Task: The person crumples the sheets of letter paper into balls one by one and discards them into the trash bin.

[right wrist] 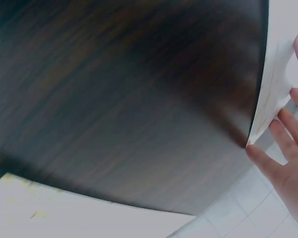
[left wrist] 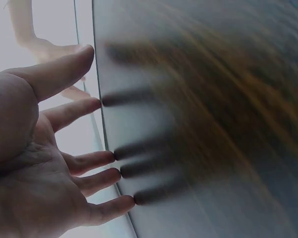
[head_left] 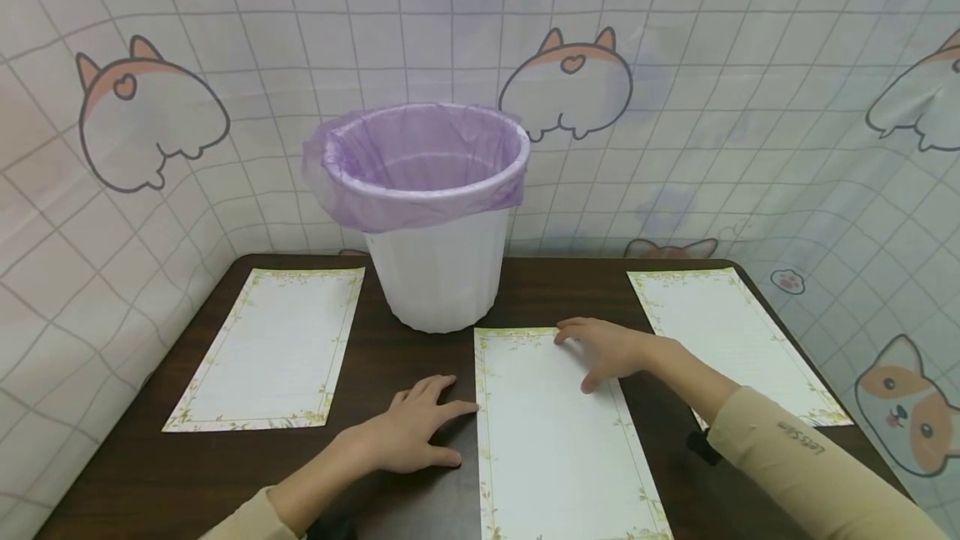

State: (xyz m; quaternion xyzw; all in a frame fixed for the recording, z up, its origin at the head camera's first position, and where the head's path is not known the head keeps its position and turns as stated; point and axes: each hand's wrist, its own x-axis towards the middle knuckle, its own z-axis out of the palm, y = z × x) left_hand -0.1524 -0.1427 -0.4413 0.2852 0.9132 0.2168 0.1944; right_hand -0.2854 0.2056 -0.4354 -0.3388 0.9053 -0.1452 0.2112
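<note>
A sheet of paper with a yellow-green leafy border [head_left: 555, 448] lies in front, flat on the dark wooden table [head_left: 405, 357]. My left hand [head_left: 408, 432] is at its left side, fingers spread, the index fingertip at the paper's edge. In the left wrist view, the left hand's [left wrist: 44, 144] fingertips meet the table surface and the thumb is apart from the fingers. My right hand [head_left: 607, 348] is over the sheet's upper right corner, fingers loosely bent. Its fingertips touch the paper in the right wrist view, where the hand [right wrist: 293, 173] shows only partly. Neither hand grips anything.
A white bin [head_left: 442, 273] lined with a purple bag [head_left: 427, 165] stands at the back of the table. Similar bordered sheets lie on either side, a left sheet [head_left: 270, 348] and a right sheet [head_left: 735, 340]. A corgi-patterned grid curtain [head_left: 420, 15] surrounds the table.
</note>
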